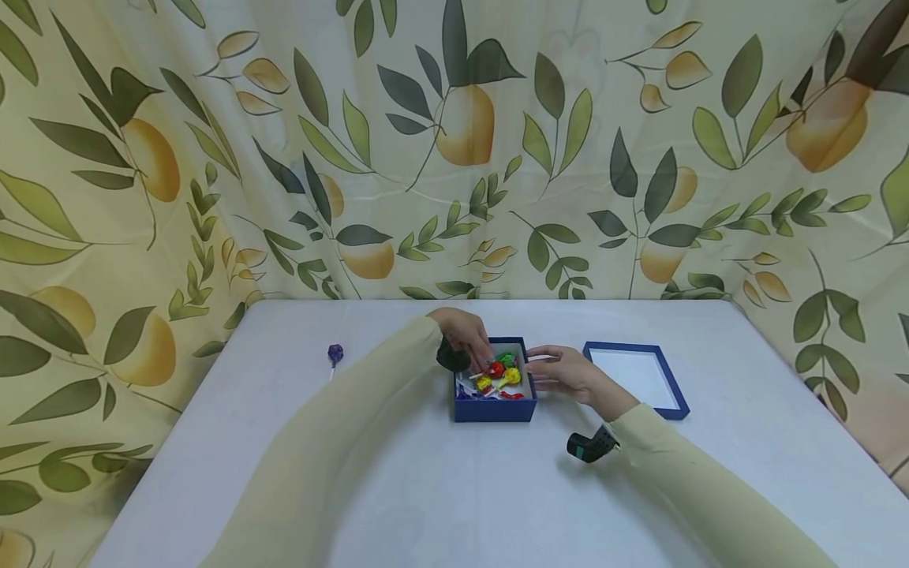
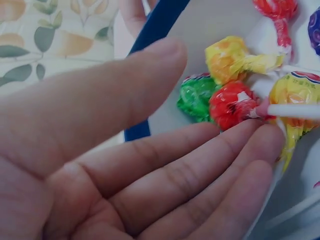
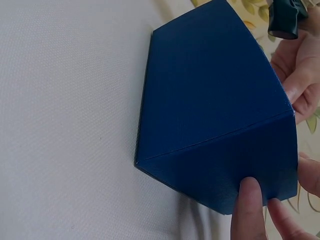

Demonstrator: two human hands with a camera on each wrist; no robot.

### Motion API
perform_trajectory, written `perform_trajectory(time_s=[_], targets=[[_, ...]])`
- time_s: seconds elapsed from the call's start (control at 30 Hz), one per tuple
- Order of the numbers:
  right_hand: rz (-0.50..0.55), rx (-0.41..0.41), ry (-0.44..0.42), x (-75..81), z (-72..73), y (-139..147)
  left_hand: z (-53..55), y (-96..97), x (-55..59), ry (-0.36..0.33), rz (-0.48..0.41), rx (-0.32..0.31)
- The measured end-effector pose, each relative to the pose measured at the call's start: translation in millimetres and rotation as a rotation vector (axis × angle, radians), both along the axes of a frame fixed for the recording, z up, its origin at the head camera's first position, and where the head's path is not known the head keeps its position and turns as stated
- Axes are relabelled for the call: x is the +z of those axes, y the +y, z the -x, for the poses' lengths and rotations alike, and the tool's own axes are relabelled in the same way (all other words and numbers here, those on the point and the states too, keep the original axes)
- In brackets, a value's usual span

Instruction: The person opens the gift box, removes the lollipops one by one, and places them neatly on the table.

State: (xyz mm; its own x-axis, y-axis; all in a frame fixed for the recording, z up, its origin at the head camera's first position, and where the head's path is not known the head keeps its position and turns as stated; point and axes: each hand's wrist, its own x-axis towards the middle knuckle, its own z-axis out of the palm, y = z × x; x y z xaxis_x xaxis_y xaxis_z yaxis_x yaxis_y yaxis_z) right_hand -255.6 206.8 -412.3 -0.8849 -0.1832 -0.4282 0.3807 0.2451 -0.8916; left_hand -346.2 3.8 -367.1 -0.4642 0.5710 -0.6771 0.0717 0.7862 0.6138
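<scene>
My left hand (image 1: 465, 335) reaches over the left edge of a blue box (image 1: 495, 410) that stands without its lid. In the left wrist view its fingers are extended, thumb held apart, with the fingertips right at a red-wrapped lollipop (image 2: 230, 105). Green (image 2: 195, 97) and yellow (image 2: 227, 57) lollipops lie beside the red one, among several others in the box. On the opposite side, my right hand (image 1: 568, 375) rests its fingertips against the box's right wall. The right wrist view shows those fingers (image 3: 249, 210) fairly straight on the blue surface.
A single purple lollipop (image 1: 335, 353) lies on the white table (image 1: 426, 489) to the left of the box. The blue-rimmed lid (image 1: 628, 375) lies at the right, its white inside facing up. A fruit-patterned curtain (image 1: 426, 197) hangs behind the table.
</scene>
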Motion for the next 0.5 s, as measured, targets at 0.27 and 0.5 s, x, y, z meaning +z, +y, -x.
perform_trajectory(time_s=[0.27, 0.5], targets=[[0.0, 0.012, 0.009, -0.6, 0.4, 1, -6.1, 6.9, -4.9, 0.046, 0.019, 0.059], [0.007, 0.024, 0.013, -1.2, 1.4, 3, -10.8, 8.6, -4.5, 0.042, 0.007, 0.139]])
